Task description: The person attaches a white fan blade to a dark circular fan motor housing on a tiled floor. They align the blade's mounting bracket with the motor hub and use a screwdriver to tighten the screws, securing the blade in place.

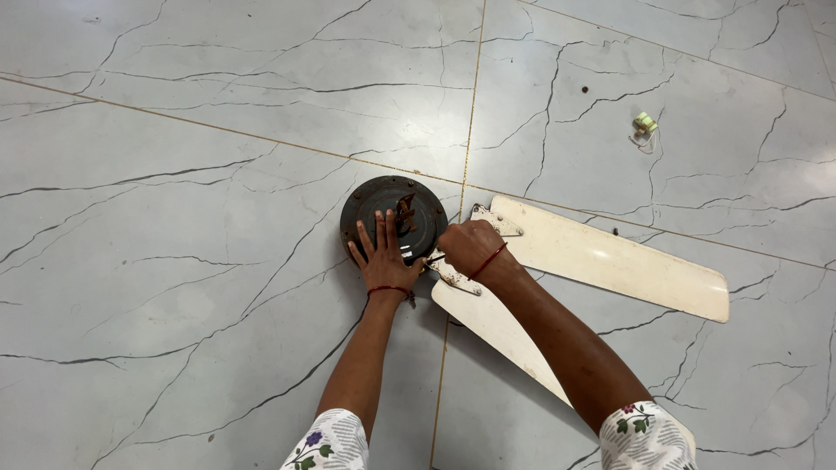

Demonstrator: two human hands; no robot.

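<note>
At the centre of the frame lies one dark round fan motor housing on the grey marble floor. The left hand rests flat on its lower edge, fingers spread. Just to the right, the right hand is curled into a fist around a thin tool whose tip points at the housing. Two cream fan blades fan out from there toward the right and lower right. One small pale green part sits in the upper right.
</note>
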